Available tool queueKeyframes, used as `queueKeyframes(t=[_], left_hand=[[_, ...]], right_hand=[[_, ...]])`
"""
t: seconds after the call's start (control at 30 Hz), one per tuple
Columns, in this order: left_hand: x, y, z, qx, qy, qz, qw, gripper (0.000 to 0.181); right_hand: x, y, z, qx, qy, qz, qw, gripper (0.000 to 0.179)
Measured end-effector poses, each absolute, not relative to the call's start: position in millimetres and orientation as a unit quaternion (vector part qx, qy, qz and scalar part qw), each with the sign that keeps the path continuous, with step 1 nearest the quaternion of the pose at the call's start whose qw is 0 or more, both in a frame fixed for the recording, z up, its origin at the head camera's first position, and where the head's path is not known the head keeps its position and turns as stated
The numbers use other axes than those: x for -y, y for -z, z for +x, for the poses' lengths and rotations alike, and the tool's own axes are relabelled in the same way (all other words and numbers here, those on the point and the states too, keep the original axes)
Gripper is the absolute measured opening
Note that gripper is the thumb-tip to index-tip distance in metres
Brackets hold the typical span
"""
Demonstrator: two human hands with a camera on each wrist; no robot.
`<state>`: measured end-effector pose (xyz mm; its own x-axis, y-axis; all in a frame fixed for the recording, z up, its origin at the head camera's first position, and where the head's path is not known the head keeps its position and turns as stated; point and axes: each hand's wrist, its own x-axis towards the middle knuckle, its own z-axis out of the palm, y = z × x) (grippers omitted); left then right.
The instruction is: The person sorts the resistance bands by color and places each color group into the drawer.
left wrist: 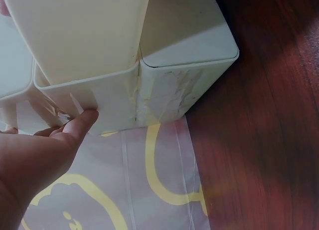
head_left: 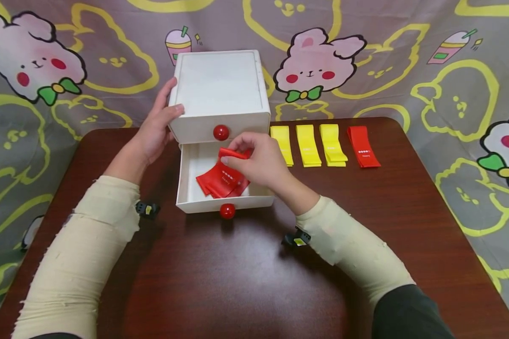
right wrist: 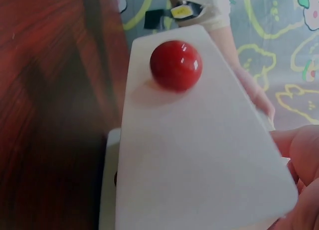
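A white two-drawer box (head_left: 220, 84) stands at the back of the table, its lower drawer (head_left: 188, 174) pulled out. Inside lie folded red resistance bands (head_left: 225, 181) marked "Heavy". My right hand (head_left: 260, 157) pinches a folded red resistance band (head_left: 229, 152) between thumb and fingers, over the drawer. Along the box's upper left side rests my left hand (head_left: 154, 125), fingers extended and thumb at the top front corner. The left wrist view shows this hand (left wrist: 50, 150) against the white casing. In the right wrist view, the drawer front (right wrist: 194, 150) hides part of the right hand (right wrist: 301, 170).
Right of the box, yellow folded bands (head_left: 308, 146) lie in a row, with one red folded band (head_left: 364, 147) at the end. Red ball knobs (head_left: 221, 132) mark both drawers. A patterned cloth (head_left: 386, 56) hangs behind the dark wooden table (head_left: 237, 282).
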<state>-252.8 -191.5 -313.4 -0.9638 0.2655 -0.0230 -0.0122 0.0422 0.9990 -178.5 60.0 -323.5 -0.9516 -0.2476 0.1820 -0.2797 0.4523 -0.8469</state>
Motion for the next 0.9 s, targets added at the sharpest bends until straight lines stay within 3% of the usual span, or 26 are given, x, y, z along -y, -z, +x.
queueKeyframes(t=[0.37,0.6,0.9], left_hand=[[189.6,313.0,-252.3,-0.712,-0.689,0.092,0.097,0.068],[189.8,312.9,-252.0,-0.715,-0.687,0.09,0.096,0.069],[189.6,312.1,-251.5,-0.717,-0.685,0.088,0.098,0.069]], right_hand=[[-70.7,327.6,-186.5,0.926,-0.344,0.143,0.052,0.022],[-81.0,332.9,-192.1,0.938,-0.314,0.129,0.063,0.029],[-95.8,336.4,-183.3,0.93,-0.319,0.137,0.118,0.031]])
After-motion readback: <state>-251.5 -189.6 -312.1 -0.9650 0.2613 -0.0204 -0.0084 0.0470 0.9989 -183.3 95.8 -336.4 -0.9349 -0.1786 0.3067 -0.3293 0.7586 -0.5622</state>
